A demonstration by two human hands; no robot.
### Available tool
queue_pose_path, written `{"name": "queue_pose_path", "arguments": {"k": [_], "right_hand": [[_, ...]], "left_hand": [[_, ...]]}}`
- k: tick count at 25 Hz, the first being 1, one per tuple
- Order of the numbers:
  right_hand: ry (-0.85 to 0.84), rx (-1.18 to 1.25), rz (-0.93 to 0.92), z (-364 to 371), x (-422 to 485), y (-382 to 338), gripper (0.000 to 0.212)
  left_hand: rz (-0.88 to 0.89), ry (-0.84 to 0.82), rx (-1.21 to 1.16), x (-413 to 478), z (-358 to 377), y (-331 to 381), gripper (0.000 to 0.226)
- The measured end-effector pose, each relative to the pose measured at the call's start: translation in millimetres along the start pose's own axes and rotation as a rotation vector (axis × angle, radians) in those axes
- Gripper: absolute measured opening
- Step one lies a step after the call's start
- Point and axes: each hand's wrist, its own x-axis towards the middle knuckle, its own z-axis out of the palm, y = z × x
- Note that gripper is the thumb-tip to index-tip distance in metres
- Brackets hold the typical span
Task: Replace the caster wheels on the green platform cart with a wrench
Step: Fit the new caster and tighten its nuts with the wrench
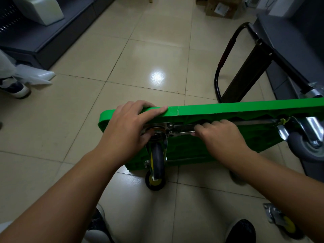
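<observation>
At the far left of my feed a bystander's shoe (14, 89) stands on the tiled floor (84, 137), with a crumpled plastic bag (35, 75) just beside it, in front of a dark grey shelf base (57, 37). Next comes the left hand (129, 127): its fingers are curled over the upper rim of the green platform cart (228, 109) near the cart's left corner, gripping it, with the thumb down by a caster mounting plate (158, 128). The cart stands on its long edge in the middle of the floor, underside toward me. From that plate a black-tyred caster (157, 162) with a yellow hub hangs out toward me. Touching the right side of the plate is the head of a wrench (182, 129), which lies flat against the underside; I cannot tell which bolt it sits on. The right hand (220, 135) holds the wrench's handle, fingers closed tight around it, knuckles up. Beyond the cart's far side, its black folding handle (228, 57) lies on the floor. At the right end of the underside a grey-wheeled caster (305, 146) in a bright steel fork is mounted. Low on the right a loose caster (282, 222) with a yellow hub lies on the tiles, apart from the cart and partly hidden by the right forearm.
</observation>
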Motion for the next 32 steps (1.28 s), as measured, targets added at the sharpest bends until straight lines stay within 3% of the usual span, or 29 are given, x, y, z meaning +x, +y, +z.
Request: {"name": "queue_pose_path", "arguments": {"k": [6,8,12,13,14,16,19,21,23,24,27,32], "right_hand": [[-0.028,0.279,0.215,52.9,-20.5,-27.0,0.028],[-0.111,0.650,0.394,70.7,-24.6,-54.1,0.029],[-0.385,1.777,0.863,68.8,-9.7,-140.1,0.035],[-0.428,1.945,0.897,67.5,-9.2,-153.2,0.034],[-0.451,1.950,0.844,64.0,-12.2,-159.7,0.032],[-0.438,1.584,0.647,64.0,-31.0,-149.5,0.028],[-0.533,0.789,0.328,47.8,-49.7,-84.4,0.032],[-0.475,0.463,0.162,14.8,-50.3,-40.1,0.021],[-0.301,0.264,-0.046,-17.9,-39.6,-13.5,0.010],[-0.247,0.193,-0.099,-31.1,-31.5,-6.2,0.015],[-0.179,0.094,-0.174,-47.2,-3.4,1.8,0.031],[-0.123,-0.078,-0.140,-40.6,15.1,0.3,0.031]], "left_hand": [[0.001,0.000,0.009,-1.9,0.4,0.3,0.071],[0.004,-0.002,0.017,-1.7,0.8,0.0,0.070],[0.008,-0.001,0.010,0.1,0.3,1.4,0.069],[0.012,-0.002,0.004,-0.2,-0.4,1.1,0.069],[0.015,-0.004,0.001,-0.8,-1.1,0.3,0.069],[0.020,-0.015,0.000,-2.6,-2.6,-0.1,0.069],[0.017,-0.019,-0.002,-1.7,-0.9,-0.9,0.071],[0.018,-0.014,-0.008,-1.6,-0.5,-1.9,0.071],[0.019,-0.012,-0.017,-1.5,-0.1,-1.1,0.069],[0.019,-0.012,-0.019,-1.2,-0.2,-0.4,0.069],[0.021,0.003,-0.023,-1.7,-0.6,0.2,0.067],[0.008,0.004,-0.020,-1.4,-0.6,0.9,0.068]]}}
